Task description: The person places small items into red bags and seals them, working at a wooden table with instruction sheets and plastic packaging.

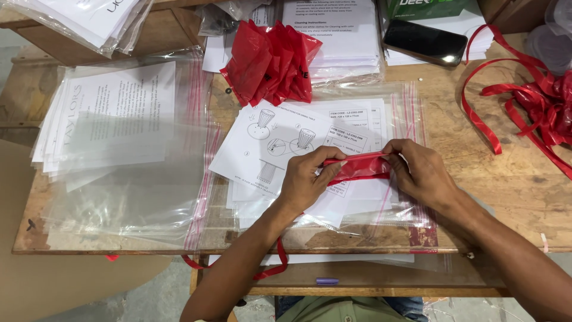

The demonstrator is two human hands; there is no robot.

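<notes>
My left hand (308, 177) and my right hand (418, 170) both pinch a folded piece of red ribbon (357, 167), one hand at each end. They hold it just above a stack of white instruction sheets (280, 140) with line drawings. The sheets lie on clear zip bags (411, 113) with red seal strips. A loose tail of the red ribbon (275, 262) hangs below the table's front edge under my left forearm.
A pile of small red bags (271, 62) sits at the back centre. Loose red ribbon (524, 101) is tangled at the right. A black phone (424, 42) lies on paper stacks. Printed sheets under clear bags (113, 119) fill the left of the wooden table (524, 197).
</notes>
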